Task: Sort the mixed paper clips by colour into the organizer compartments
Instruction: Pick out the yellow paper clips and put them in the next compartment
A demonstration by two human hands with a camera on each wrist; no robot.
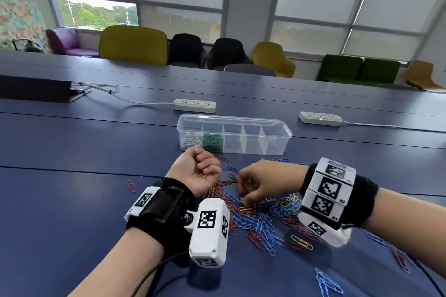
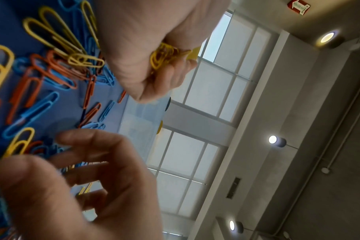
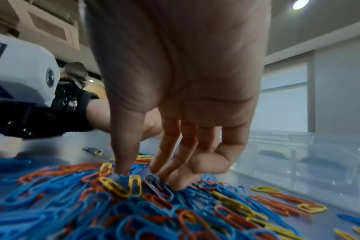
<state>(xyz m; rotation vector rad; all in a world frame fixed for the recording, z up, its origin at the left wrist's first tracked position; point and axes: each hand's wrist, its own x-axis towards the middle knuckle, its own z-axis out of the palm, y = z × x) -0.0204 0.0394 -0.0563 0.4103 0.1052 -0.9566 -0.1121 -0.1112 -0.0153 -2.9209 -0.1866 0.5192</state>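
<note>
- The left hand [image 1: 198, 171] is lying palm up just in front of the organizer [image 1: 277, 138], its grip curling around a bunch of yellow clips [image 2: 162, 56].
- The right hand [image 1: 261, 182] is reaching down into the mixed clip pile [image 1: 263, 219] on the worktop [image 1: 72, 147] in front of the organizer, fingertips [image 3: 121, 168] touching clips; whether they are pinching one cannot be told.
- White clips [image 1: 190, 140] and green clips [image 1: 212, 142] are filling the organizer's two leftmost compartments.

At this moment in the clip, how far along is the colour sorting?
Done: the organizer has white clips in its leftmost compartment and green clips in the next; the others look nearly empty. In hand: the left hand grips a bunch of yellow clips while the right hand picks at the mixed pile. Left: the blue, red and remaining yellow clips on the table.
</note>
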